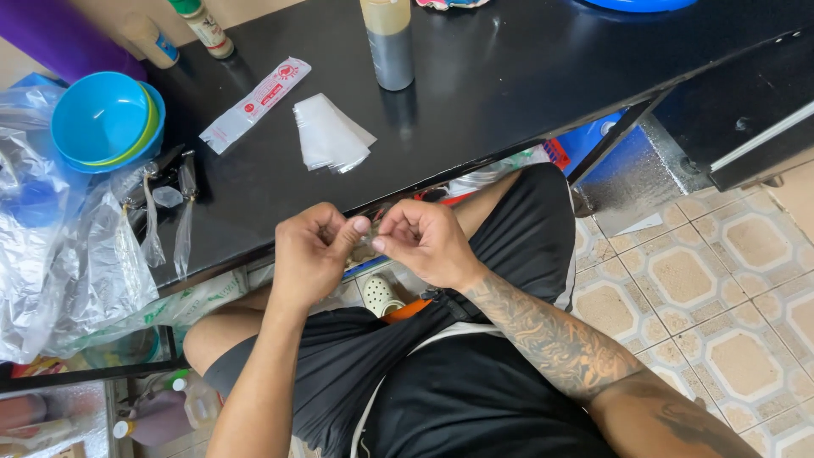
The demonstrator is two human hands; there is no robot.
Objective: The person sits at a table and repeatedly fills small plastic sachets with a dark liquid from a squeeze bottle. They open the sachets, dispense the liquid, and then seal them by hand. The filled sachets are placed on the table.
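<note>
My left hand (312, 254) and my right hand (424, 242) meet at the near edge of the black table (509, 85), above my lap. Both pinch one small clear plastic piece (366, 241) between thumbs and fingertips; most of it is hidden by the fingers. A stack of small clear plastic bags (331, 134) lies on the table just beyond my hands. A long red-and-white sachet (254, 105) lies to the left of that stack.
Stacked blue and green bowls (106, 120) sit at the table's left, above crumpled clear plastic bags (68, 263). A bottle (390, 42) stands at the back, smaller bottles (203, 25) at the far left. Tiled floor (721, 280) lies to the right; a white clog (379, 294) is under the table.
</note>
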